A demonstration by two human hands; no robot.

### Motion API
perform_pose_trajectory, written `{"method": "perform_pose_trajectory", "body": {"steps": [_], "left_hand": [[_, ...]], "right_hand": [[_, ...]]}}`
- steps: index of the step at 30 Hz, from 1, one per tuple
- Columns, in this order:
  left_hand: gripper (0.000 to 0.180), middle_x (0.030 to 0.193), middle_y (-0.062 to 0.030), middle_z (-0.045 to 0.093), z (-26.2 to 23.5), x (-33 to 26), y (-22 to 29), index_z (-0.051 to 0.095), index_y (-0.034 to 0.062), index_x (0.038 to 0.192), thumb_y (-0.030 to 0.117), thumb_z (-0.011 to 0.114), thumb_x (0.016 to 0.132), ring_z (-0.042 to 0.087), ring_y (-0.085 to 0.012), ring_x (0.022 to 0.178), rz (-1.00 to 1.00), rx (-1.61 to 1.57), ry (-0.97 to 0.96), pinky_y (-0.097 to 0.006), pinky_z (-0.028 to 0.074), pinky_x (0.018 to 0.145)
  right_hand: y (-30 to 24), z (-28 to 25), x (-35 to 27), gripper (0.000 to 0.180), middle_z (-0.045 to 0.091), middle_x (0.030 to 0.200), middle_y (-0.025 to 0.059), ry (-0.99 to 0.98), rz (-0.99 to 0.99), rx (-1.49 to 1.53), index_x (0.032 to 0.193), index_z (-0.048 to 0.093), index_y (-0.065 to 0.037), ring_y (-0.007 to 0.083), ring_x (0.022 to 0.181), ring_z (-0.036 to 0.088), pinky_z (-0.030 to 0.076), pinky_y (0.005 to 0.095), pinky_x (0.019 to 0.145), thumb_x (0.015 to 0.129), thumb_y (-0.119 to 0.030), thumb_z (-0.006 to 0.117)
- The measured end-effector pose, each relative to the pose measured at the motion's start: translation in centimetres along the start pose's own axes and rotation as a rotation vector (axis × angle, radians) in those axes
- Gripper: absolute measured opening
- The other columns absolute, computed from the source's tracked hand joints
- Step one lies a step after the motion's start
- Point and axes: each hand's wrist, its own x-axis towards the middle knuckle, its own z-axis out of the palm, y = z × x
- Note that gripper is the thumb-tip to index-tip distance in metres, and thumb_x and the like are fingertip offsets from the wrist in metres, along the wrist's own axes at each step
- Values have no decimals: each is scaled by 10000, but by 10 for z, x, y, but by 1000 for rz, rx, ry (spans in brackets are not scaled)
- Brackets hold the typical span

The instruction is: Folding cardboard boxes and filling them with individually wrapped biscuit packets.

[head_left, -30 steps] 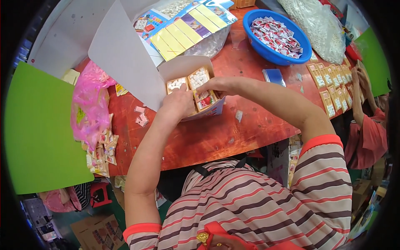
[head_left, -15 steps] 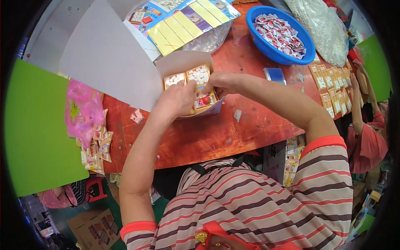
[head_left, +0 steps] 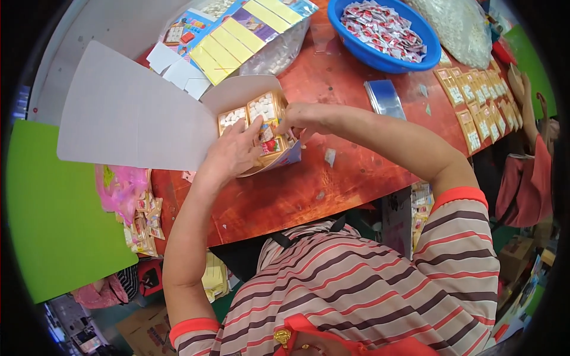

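Note:
An open cardboard box with a white inside stands on the red table, its large lid flap folded out to the left. Inside lie small plastic packs of white pellets and, nearer me, a pack with a strawberry picture. My left hand rests over the packs with its fingers stretched and apart, holding nothing. At the box's right side, my right hand has its fingers bent down and closed; what they grip is hidden between the packs and the wall.
A blue basin of small sachets stands at the back right. Beside it are a stack of blue-and-clear sleeves, a bag of white pellets and rows of filled packs. Printed cards lie behind the box. Another person's arm shows far right.
My left fingers have spread and lie flatter on the packs. My right hand has shifted to the box's right edge. The whole view has swung slightly, with the lid flap now lower.

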Motion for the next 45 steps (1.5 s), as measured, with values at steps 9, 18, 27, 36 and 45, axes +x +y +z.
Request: {"method": "perform_pose_trajectory", "body": {"steps": [9,18,27,36,45], "left_hand": [[332,898,-188,628,-13,-24,57,547,28,1138,179,623,852,620,-344,857,314,-166,223,-440,480,735],[171,700,-122,597,-7,-16,46,532,37,988,66,601,834,609,-315,659,579,-110,63,-423,475,627],[194,658,-110,577,-12,-8,41,543,47,983,101,630,819,611,-287,640,560,-167,114,-413,467,609],[264,755,-64,591,-7,-38,45,572,72,1004,142,691,779,606,-232,690,361,74,231,-361,429,635],[145,706,-48,573,3,-63,44,595,54,877,98,599,738,583,-186,660,361,108,245,-334,402,603]], "right_hand": [[5,0,4,342,635,896,179,9,-90,-182,997,646,41,268,863,632,558,499,807,761,-197,717],[-11,22,6,351,619,965,229,56,-39,120,1011,629,89,352,876,634,589,498,640,739,-114,720],[-6,21,20,291,661,737,218,222,-8,-60,817,666,104,330,726,688,541,446,558,698,-154,731],[-37,11,-28,353,591,1149,191,309,-758,-858,1158,583,11,386,1029,591,494,421,874,848,-158,594],[15,17,33,698,220,1537,224,175,-929,-1272,1454,254,50,363,1458,138,116,490,1189,932,-326,524]]}}
